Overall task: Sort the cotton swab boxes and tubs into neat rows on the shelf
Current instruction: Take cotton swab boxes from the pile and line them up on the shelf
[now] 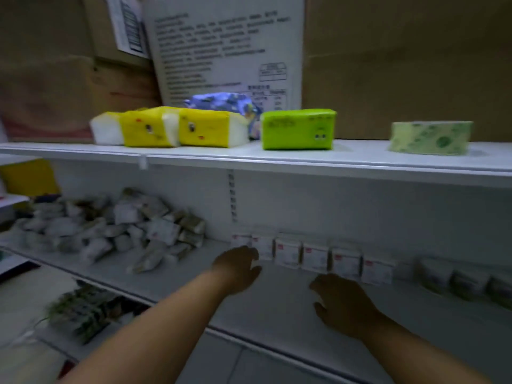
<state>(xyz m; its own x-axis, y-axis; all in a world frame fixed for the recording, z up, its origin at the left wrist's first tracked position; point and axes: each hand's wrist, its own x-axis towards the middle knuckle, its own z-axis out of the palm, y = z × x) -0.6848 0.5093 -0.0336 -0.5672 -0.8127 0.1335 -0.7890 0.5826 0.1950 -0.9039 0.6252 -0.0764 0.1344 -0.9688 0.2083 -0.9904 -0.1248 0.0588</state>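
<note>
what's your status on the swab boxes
Left hand at row's left end, grip unclear. Right hand open, empty. White boxes in a row. Loose packs heaped left.

You see a lime green pack (299,128) with a small dark print on its face. Left of it lie yellow packs (177,127) with white ends and tiny dark and red marks. Behind those is a blue-violet patterned wrapper (224,102). Right of it sits a pale pack (430,137) printed in darker green. Below it your boxes (315,257) are white with a red corner mark, and the tubs (468,279) further right are greyish green. The shelf (277,159) is white.
</note>
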